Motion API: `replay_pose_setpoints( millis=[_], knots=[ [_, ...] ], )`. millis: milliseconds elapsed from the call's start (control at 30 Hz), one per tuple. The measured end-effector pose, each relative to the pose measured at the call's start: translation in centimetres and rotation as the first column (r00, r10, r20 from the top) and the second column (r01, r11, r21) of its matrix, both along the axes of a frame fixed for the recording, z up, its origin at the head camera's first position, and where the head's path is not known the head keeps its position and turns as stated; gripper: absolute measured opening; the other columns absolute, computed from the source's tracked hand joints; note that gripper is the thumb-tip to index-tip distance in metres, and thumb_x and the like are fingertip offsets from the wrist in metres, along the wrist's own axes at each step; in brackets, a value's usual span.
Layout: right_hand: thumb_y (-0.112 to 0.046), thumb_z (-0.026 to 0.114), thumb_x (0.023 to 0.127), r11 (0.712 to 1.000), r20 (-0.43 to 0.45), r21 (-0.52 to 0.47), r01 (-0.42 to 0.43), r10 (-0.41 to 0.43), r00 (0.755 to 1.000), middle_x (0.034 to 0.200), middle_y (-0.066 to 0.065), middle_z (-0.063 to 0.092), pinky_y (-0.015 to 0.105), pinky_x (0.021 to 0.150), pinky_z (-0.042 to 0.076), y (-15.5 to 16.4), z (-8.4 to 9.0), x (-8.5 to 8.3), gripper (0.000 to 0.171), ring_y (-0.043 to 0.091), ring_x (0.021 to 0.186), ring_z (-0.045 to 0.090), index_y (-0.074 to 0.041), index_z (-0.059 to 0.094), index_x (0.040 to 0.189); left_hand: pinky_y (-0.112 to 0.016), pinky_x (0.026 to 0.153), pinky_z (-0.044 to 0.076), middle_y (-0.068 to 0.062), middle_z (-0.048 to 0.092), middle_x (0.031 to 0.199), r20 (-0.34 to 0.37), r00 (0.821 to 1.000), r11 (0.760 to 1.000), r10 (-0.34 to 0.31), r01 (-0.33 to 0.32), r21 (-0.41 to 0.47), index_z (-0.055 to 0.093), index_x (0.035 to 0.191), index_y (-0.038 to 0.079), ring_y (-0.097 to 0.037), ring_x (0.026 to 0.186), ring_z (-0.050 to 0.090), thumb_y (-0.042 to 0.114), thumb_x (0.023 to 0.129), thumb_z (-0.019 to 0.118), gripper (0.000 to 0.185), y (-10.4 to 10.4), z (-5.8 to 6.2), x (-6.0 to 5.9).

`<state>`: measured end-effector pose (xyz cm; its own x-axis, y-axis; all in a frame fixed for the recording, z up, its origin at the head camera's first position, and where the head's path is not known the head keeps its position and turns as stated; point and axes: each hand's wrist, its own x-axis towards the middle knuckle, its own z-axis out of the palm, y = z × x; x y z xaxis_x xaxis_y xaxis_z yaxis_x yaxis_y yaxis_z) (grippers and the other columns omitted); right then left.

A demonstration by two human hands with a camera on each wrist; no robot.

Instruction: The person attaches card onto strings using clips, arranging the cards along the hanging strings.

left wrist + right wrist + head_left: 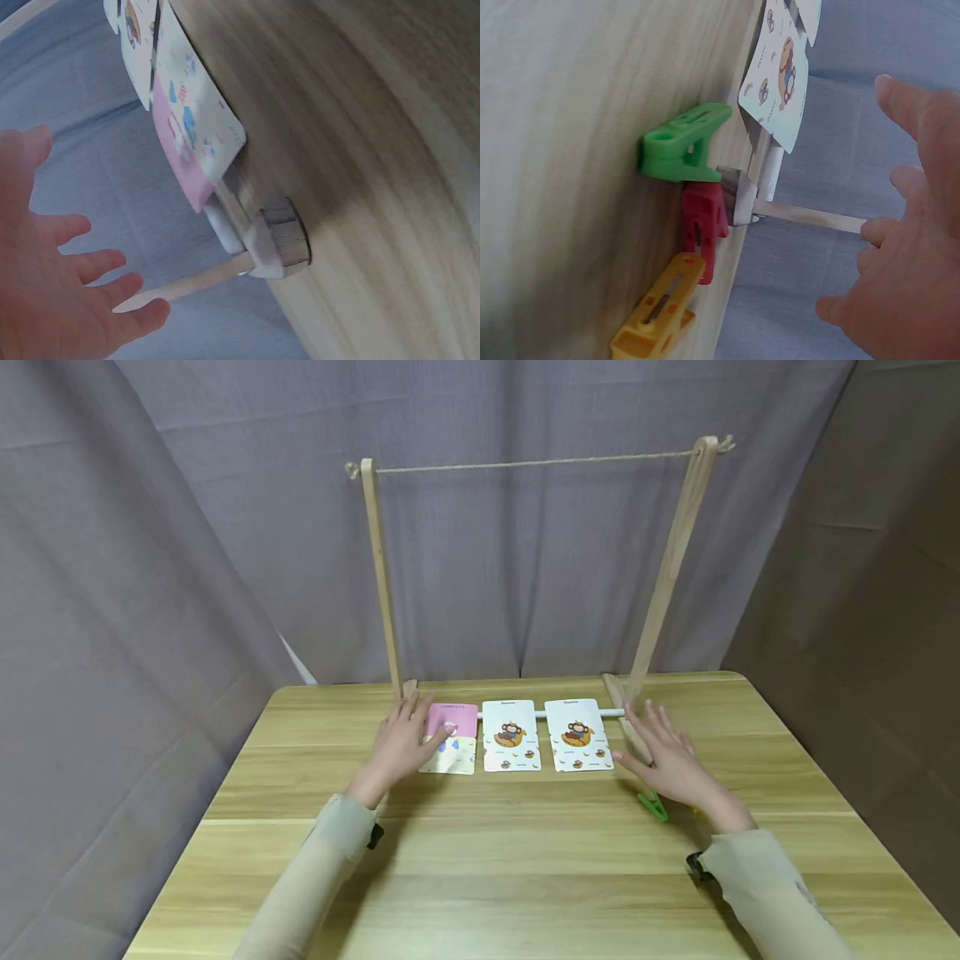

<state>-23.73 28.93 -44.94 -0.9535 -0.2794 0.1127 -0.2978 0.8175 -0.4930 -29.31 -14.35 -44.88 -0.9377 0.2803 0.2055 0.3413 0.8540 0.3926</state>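
Observation:
My left hand (397, 743) is spread beside the left post's foot, overlapping the edge of a pink and pale yellow card (459, 762) in the head view. To the right of that card are two white cards with a monkey picture, a middle card (510, 760) and a right card (577, 762). With fingers spread, my right hand (671, 764) is just right of the right card, its palm bare in the right wrist view. Below it lie a green clothespin (682, 139), a red clothespin (703, 225) and a yellow clothespin (660, 307). Neither hand holds anything.
A wooden stand rises at the table's back, with a left post (381, 568), a right post (675, 547) and a rope (525, 464) tied between their tops. A white rod (612, 712) runs low behind the cards. Grey curtain (450, 568) hangs behind the wooden table (510, 877).

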Motion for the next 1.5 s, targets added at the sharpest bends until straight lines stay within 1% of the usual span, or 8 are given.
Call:
replay_pose_setpoints(
  millis=[167,267,467,633,767,967,1167,1500],
  knots=[
    [-0.04,0.058,0.102,1.0,-0.004,-0.001,0.0,0.0,1.0,0.163,0.027,-0.006,0.079,0.107,-0.003,0.1,-0.3,0.3,0.083,0.047,0.149,-0.01,-0.012,0.009,0.162,-0.063,0.116,0.023,-0.026,0.029,0.159,0.023,1.0,0.994,-0.021,0.018,0.104,0.03,0.157,0.003,-0.049,0.145,0.027,0.046,0.099,0.061,0.078,-0.4,-0.6,-0.9],
    [-0.04,0.058,0.102,1.0,-0.005,-0.011,-0.012,0.012,1.0,0.164,0.027,0.001,0.077,0.109,0.005,0.2,-0.5,0.2,0.082,0.051,0.148,0.0,-0.011,0.01,0.162,-0.058,0.115,0.029,-0.028,0.037,0.154,0.075,0.996,0.975,-0.041,0.023,0.222,0.032,0.153,-0.003,-0.047,0.14,0.036,0.038,0.098,0.066,0.076,-0.6,-0.9,-1.5],
    [-0.04,0.055,0.104,0.999,0.005,-0.03,-0.017,0.017,1.0,0.16,0.032,0.017,0.071,0.11,0.023,0.2,-0.9,0.2,0.08,0.057,0.14,0.024,-0.01,0.009,0.162,-0.055,0.103,0.046,-0.033,0.047,0.14,0.209,0.978,0.923,-0.005,-0.076,0.378,0.032,0.15,-0.01,-0.047,0.125,0.052,0.027,0.096,0.07,0.075,-1.0,-1.3,-2.0],
    [-0.037,0.057,0.104,0.998,-0.006,-0.055,0.001,-0.001,1.0,0.156,0.031,0.031,0.069,0.11,0.028,0.1,-1.1,0.1,0.073,0.055,0.137,0.033,-0.002,0.024,0.158,-0.052,0.098,0.051,-0.034,0.053,0.134,0.28,0.96,0.905,0.015,-0.132,0.404,0.036,0.145,-0.013,-0.047,0.121,0.056,0.023,0.096,0.069,0.07,-1.0,-1.6,-2.3],
    [-0.032,0.059,0.103,0.997,-0.03,-0.074,-0.006,0.004,1.0,0.147,0.031,0.045,0.066,0.109,0.032,-0.1,-1.4,0.2,0.066,0.053,0.134,0.04,0.003,0.034,0.153,-0.052,0.101,0.049,-0.032,0.053,0.135,0.336,0.942,0.888,0.02,-0.171,0.427,0.041,0.143,-0.013,-0.046,0.123,0.055,0.023,0.096,0.068,0.065,-0.9,-1.8,-2.4],
    [-0.028,0.059,0.104,0.994,-0.034,-0.107,-0.013,0.009,0.999,0.136,0.032,0.055,0.064,0.102,0.041,-0.3,-1.5,0.2,0.062,0.052,0.12,0.055,0.005,0.038,0.151,-0.048,0.096,0.05,-0.028,0.061,0.122,0.355,0.934,0.86,0.049,-0.22,0.461,0.053,0.129,-0.013,-0.039,0.11,0.059,0.017,0.094,0.069,0.049,-0.7,-2.5,-2.8],
    [-0.026,0.06,0.104,0.991,-0.027,-0.132,-0.018,0.015,1.0,0.133,0.033,0.057,0.061,0.098,0.047,-0.3,-1.9,0.2,0.059,0.049,0.113,0.061,0.006,0.04,0.149,-0.044,0.088,0.051,-0.026,0.064,0.113,0.333,0.934,0.86,0.129,-0.272,0.431,0.058,0.119,-0.013,-0.033,0.099,0.059,0.013,0.09,0.071,0.041,-0.3,-3.0,-3.1],
    [-0.024,0.06,0.103,0.988,-0.036,-0.154,-0.025,0.02,0.999,0.133,0.032,0.057,0.061,0.1,0.045,-0.2,-2.3,0.4,0.058,0.049,0.116,0.06,0.004,0.04,0.15,-0.029,0.066,0.045,-0.018,0.067,0.097,0.351,0.924,0.861,0.152,-0.298,0.412,0.067,0.105,-0.009,-0.023,0.079,0.054,0.017,0.09,0.073,0.03,0.0,-3.2,-3.7]
  ],
)
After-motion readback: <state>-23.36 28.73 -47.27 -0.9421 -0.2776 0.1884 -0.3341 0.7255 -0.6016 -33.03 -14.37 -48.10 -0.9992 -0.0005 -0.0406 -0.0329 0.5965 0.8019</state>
